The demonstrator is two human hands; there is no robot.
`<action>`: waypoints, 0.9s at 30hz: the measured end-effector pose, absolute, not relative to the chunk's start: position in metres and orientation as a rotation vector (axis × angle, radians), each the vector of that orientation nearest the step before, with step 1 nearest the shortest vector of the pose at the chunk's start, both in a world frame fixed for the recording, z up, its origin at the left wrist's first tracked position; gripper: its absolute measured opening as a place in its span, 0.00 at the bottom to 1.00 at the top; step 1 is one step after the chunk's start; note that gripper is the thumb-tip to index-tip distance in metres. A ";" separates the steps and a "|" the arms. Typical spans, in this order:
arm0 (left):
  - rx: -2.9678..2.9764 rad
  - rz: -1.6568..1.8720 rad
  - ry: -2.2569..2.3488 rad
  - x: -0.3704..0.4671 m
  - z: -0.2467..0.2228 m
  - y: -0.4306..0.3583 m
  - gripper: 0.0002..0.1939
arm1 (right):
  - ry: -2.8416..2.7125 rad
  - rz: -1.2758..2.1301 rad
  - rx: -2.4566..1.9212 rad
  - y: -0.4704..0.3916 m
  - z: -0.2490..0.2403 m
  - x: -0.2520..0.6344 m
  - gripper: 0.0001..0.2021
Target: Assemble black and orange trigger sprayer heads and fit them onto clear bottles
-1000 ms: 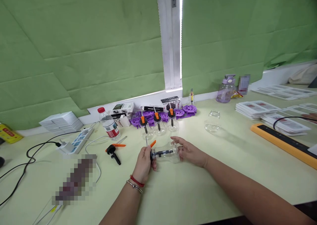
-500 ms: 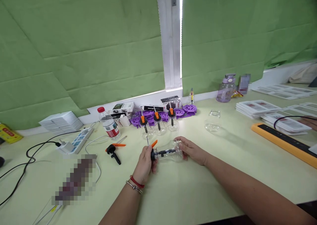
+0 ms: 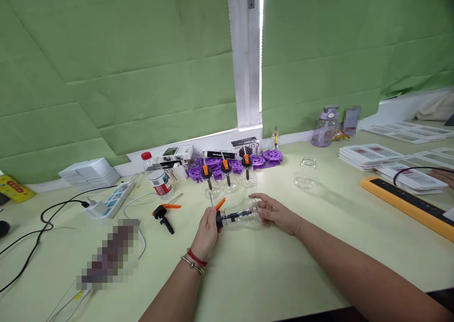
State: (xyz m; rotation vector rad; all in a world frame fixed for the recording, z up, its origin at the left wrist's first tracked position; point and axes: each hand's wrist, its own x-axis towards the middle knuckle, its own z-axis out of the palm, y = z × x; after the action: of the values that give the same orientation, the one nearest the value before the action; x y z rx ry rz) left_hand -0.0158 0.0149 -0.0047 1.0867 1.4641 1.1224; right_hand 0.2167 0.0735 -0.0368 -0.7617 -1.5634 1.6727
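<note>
A clear bottle lies on its side between my hands, a black stem running inside it. My left hand is closed around its black cap, from which an orange lever and a thin metal rod stick out. At the bottle's wide base, my right hand has its fingers curled loosely against the glass, the upper one stretched out. To the left lies a loose black pump top beside an orange lever piece. Behind the hands stand three clear bottles with black-and-orange tops.
Purple plastic parts and small boxes line the wall. A red-capped water bottle and a power strip stand left. Clear pieces, a purple drinking bottle, stacked white cards and an orange-black bar are right.
My right hand's fingers have loosened and straightened a little at the bottle's base. The left hand keeps its hold on the cap, and the view has shifted slightly.
</note>
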 end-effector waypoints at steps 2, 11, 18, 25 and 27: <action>1.049 1.106 1.435 -0.016 -0.006 0.015 0.28 | -1.571 1.654 -0.789 0.074 -0.038 0.215 0.26; 1.094 1.183 1.507 -0.019 -0.010 0.020 0.29 | -1.588 1.683 -0.647 0.069 -0.034 0.217 0.37; 1.117 1.237 1.482 -0.016 -0.009 0.018 0.25 | -1.638 1.677 -0.844 0.072 -0.039 0.214 0.29; 1.018 1.203 1.518 -0.016 -0.007 0.020 0.24 | -1.681 1.571 -0.800 0.069 -0.037 0.212 0.33; 1.004 1.199 1.524 -0.017 -0.007 0.021 0.24 | -1.650 1.613 -0.709 0.067 -0.035 0.213 0.38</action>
State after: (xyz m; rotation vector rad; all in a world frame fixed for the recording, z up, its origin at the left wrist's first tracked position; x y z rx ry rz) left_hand -0.0169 0.0207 -0.0073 1.0036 1.5241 1.1988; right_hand 0.2133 0.0666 -0.0348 -0.7086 -1.6499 1.6132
